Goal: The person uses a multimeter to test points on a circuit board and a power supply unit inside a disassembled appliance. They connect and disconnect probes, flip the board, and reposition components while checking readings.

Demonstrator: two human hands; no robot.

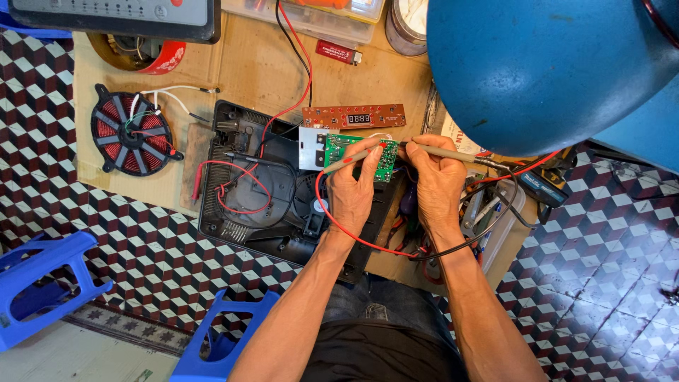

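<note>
Head-camera view, looking straight down: a small green circuit board (361, 155) sits over the open black plastic casing (247, 198) of an appliance, on a sheet of brown cardboard (247, 64) spread across a chequered tile floor (141, 262). Its face is glossy green, studded with tiny components, and a pale metal plate (310, 148) is fixed to its left end.

Closed around a grey probe with a red band (350, 159) is the left hand (351, 192), whose fingers curl over the shaft while the tip lies on the board. Pinching a second, tan-grey probe (442, 152) is the right hand (438, 182), thumb and fingertips pressed together on it, the point aimed at the board's right edge. A red lead (353, 237) loops under the left wrist and a black lead (488, 233) trails away below the right one.

Just above the green board lies a narrow brown display board (353, 117), long and flat, with a small digit window. To the left on the cardboard rests a round copper coil (131, 134), its reddish windings set in a black spoked frame. Thin red wire (237, 187) curls inside the ribbed casing. A large blue dome-shaped lamp shade (544, 67), smooth and dusty, fills the upper right. Blue plastic stools (42, 283) stand at the lower left.
</note>
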